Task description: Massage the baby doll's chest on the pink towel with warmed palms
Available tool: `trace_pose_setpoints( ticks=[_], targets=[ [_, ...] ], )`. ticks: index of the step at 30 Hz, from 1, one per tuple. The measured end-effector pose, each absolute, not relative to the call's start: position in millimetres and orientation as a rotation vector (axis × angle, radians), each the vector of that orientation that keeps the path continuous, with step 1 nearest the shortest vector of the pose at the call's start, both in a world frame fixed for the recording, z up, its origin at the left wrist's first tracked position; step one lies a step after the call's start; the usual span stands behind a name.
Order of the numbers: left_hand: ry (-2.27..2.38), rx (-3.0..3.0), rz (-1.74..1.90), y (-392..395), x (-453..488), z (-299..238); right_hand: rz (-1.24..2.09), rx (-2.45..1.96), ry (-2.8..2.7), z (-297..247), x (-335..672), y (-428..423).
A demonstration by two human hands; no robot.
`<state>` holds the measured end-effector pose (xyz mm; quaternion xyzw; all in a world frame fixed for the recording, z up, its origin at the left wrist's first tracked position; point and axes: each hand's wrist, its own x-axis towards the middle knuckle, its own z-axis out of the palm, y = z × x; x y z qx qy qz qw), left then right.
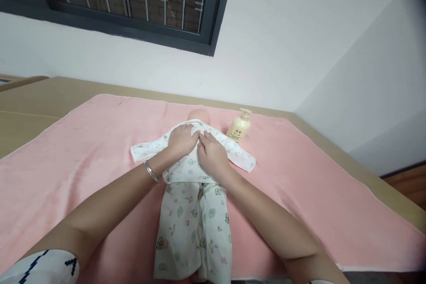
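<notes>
A baby doll (pixel 199 116) in a white long-sleeved top (pixel 186 169) and matching white trousers (pixel 213 226), both with small green and pink prints, lies stretched out with its head away from me. Its arms spread to either side, and its face does not show. My left hand (pixel 183 140) rests on the upper left of the top, palm down. Against the upper middle and right of the top lies my right hand (pixel 213 154), fingers stretched toward the left thumb. The fingertips of both hands meet near the middle of the chest. A silver bangle (pixel 151 171) circles my left wrist.
A pale yellow pump bottle (pixel 239 127) stands beyond the doll's right-hand sleeve. Beneath everything spreads a pink blanket (pixel 293 186) on a wooden table (pixel 76 86). A white wall (pixel 266 53) and a dark-framed barred window (pixel 209 31) stand behind.
</notes>
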<state>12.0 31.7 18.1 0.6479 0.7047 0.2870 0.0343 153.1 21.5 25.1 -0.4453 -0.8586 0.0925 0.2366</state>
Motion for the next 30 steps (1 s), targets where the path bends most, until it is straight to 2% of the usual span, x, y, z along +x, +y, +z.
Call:
trace_pose_setpoints(
  ticks=[4, 7, 16, 23, 30],
  targets=[
    [2.321, 2.037, 0.800, 19.1, 32.0, 17.3, 0.403, -1.235, -2.292, 15.9, 164.0, 65.2],
    [2.358, 2.059, 0.778, 16.2, 36.2, 17.8, 0.399, -1.236, -2.290, 11.3, 168.9, 83.9],
    [2.251, 2.075, 0.804, 29.3, 20.0, 14.4, -0.096, -1.311, -2.400, 28.2, 154.6, 22.4],
    [2.064, 2.263, 1.030, 24.9, 31.3, 9.4, 0.235, -1.123, -2.354, 24.6, 169.4, 68.0],
    [2.102, 2.058, 0.979, 33.8, 19.3, 9.2, 0.115, -1.280, -2.358, 23.3, 157.8, 34.4]
  ],
)
